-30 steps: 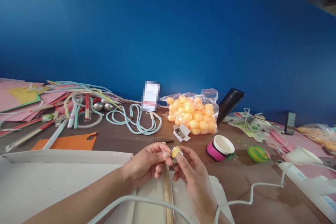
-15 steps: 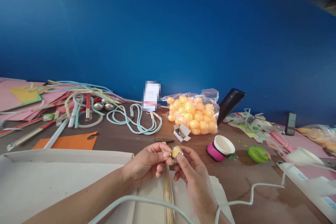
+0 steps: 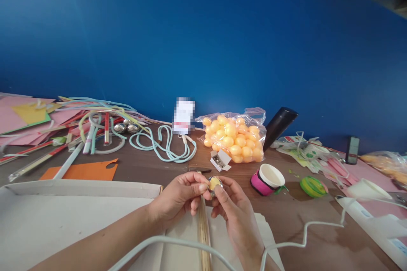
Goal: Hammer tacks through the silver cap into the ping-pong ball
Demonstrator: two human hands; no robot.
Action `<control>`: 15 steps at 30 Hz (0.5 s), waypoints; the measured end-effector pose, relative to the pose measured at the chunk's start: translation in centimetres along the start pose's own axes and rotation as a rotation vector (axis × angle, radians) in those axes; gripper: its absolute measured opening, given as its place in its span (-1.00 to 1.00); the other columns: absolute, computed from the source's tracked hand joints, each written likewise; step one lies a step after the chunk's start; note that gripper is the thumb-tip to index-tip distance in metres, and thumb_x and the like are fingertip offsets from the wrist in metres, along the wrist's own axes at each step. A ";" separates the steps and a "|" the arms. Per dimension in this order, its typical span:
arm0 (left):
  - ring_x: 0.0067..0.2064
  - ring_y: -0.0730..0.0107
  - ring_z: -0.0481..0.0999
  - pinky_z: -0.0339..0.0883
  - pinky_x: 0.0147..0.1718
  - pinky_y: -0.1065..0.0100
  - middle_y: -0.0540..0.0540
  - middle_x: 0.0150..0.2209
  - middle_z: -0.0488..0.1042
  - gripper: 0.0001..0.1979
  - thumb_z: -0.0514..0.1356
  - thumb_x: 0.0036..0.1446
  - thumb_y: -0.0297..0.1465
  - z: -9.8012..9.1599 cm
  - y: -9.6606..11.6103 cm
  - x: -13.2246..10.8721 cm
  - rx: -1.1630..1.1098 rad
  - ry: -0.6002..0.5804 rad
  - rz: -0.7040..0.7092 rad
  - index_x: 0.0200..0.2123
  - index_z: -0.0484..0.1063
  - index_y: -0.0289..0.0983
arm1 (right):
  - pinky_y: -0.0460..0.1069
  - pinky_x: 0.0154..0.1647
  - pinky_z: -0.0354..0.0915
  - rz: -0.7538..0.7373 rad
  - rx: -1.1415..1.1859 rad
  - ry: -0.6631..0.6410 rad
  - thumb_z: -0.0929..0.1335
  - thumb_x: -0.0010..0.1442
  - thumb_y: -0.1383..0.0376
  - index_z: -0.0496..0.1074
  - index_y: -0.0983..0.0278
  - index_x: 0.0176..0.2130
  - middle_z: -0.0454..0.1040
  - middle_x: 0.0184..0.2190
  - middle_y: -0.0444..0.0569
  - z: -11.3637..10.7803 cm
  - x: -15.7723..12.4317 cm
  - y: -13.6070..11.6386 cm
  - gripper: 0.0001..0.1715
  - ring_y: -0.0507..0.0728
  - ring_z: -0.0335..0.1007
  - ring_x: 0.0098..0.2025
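Observation:
A small round piece, yellow on its face with a shiny silver rim [image 3: 215, 183], is between my two hands near the middle of the view. My right hand [image 3: 233, 209] holds it with thumb and fingers. My left hand [image 3: 182, 194] is closed in a pinch at the piece's left edge; whatever its fingertips hold is too small to make out. Below the hands lies a wooden strip [image 3: 204, 233] on pale sheets. Just beyond them stands a small open white box [image 3: 220, 160] with tiny metal pieces in it.
Behind are a clear bag of orange balls [image 3: 233, 137], a black cylinder [image 3: 281, 125] and coiled light-blue cord [image 3: 155, 146]. A pink-wrapped cup [image 3: 267, 180] and green tape [image 3: 313, 186] sit right. A white tray [image 3: 82, 188] fills the front left. White cable [image 3: 168, 240] crosses the foreground.
Both hands and the round piece have shifted very slightly to the right. The grip looks the same, and nothing else has visibly moved.

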State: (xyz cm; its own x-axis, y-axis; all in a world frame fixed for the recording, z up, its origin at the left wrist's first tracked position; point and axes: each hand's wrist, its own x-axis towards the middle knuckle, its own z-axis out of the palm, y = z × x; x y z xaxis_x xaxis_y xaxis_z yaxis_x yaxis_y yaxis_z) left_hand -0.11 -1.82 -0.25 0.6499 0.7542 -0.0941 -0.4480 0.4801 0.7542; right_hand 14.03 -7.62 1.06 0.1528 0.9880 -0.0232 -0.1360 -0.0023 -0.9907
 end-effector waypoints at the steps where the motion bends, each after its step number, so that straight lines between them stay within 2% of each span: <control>1: -0.69 0.70 0.23 0.12 -0.71 0.57 -0.04 -0.50 0.49 -0.88 0.25 -0.01 -0.40 0.1 0.0 0.0 0.001 0.002 0.004 -0.41 0.39 -0.33 | -0.08 -0.54 0.27 0.000 0.000 -0.002 0.33 0.17 0.18 0.34 0.26 -0.14 0.40 -0.46 -0.09 0.0 0.0 0.0 -0.72 0.06 0.29 -0.44; 15: -0.68 0.69 0.18 0.11 -0.71 0.56 -0.03 -0.52 0.48 -0.88 0.26 -0.02 -0.40 0.2 0.0 -0.1 -0.021 0.010 0.011 -0.41 0.39 -0.32 | -0.08 -0.53 0.26 0.005 0.028 -0.023 0.31 0.19 0.18 0.34 0.26 -0.14 0.43 -0.44 -0.06 0.0 0.0 -0.1 -0.73 0.04 0.26 -0.45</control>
State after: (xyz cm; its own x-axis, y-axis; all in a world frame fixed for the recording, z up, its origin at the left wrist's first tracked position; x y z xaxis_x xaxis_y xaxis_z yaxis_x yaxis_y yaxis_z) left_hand -0.07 -2.01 -0.11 0.6386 0.7639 -0.0924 -0.4682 0.4810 0.7412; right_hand 14.07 -7.66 1.12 0.1297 0.9912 -0.0247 -0.1645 -0.0030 -0.9864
